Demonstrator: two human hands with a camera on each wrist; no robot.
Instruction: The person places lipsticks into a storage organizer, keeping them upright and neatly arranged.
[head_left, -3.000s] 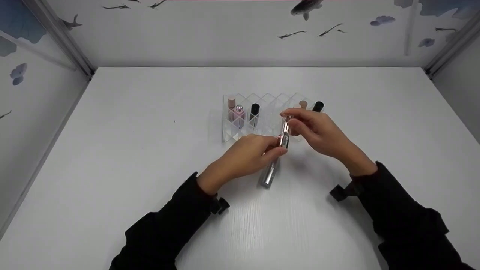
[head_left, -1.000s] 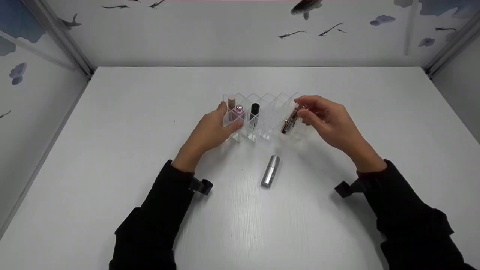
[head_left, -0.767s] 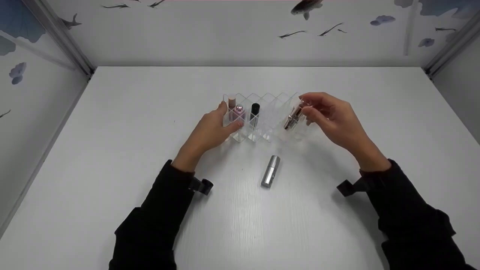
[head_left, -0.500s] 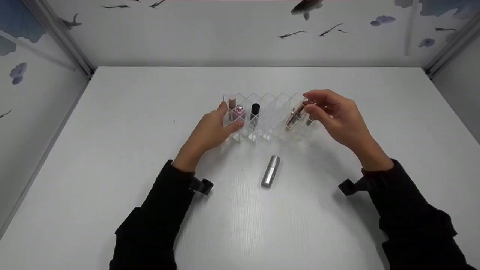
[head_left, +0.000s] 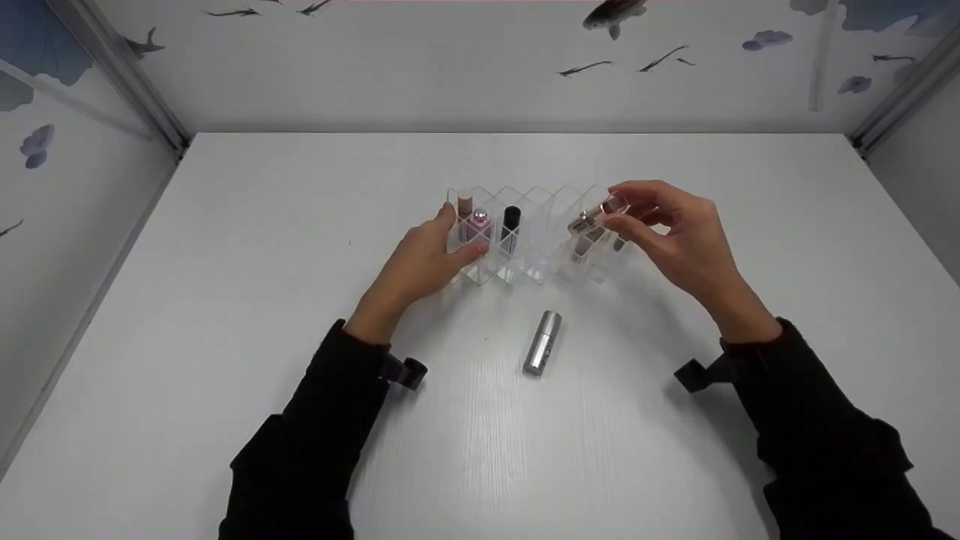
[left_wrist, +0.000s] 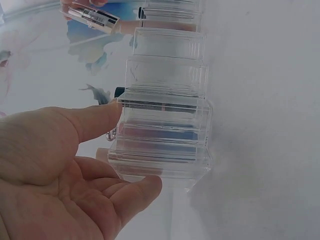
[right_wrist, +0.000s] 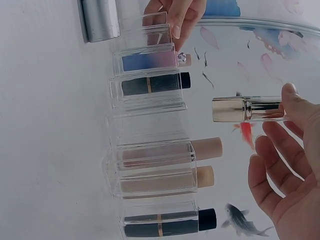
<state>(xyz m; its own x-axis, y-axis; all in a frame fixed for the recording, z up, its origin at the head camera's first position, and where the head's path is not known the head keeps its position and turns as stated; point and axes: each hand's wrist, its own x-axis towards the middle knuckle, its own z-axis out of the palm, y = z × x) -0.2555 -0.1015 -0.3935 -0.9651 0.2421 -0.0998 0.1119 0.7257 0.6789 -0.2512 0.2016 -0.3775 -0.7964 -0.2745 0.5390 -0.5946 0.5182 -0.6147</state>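
Note:
A clear plastic lipstick organizer (head_left: 538,251) with diamond-shaped compartments stands mid-table. My left hand (head_left: 420,259) grips its left end, thumb in front and fingers round the side. Between thumb and fingertips, my right hand (head_left: 679,236) pinches a lipstick (right_wrist: 230,109) with a gold base and see-through upper part. It is held tilted above the organizer's right part, out of the compartments, gold end toward them in the right wrist view. On the left stand a pink bottle (head_left: 478,227) with a round silver top, a pink-capped tube (head_left: 465,205) and a black-capped tube (head_left: 511,220).
A silver tube (head_left: 541,343) lies on the white table in front of the organizer. In the organizer's right part stand a pink-capped tube (right_wrist: 206,148), a beige-capped tube (right_wrist: 205,176) and another black-capped tube (right_wrist: 207,219). A patterned wall panel (head_left: 480,75) rises behind.
My left hand has let go of the lipstick and moved left to grip the organizer. My right hand has carried the lipstick rightward over the compartments, and lately tipped it nearer level.

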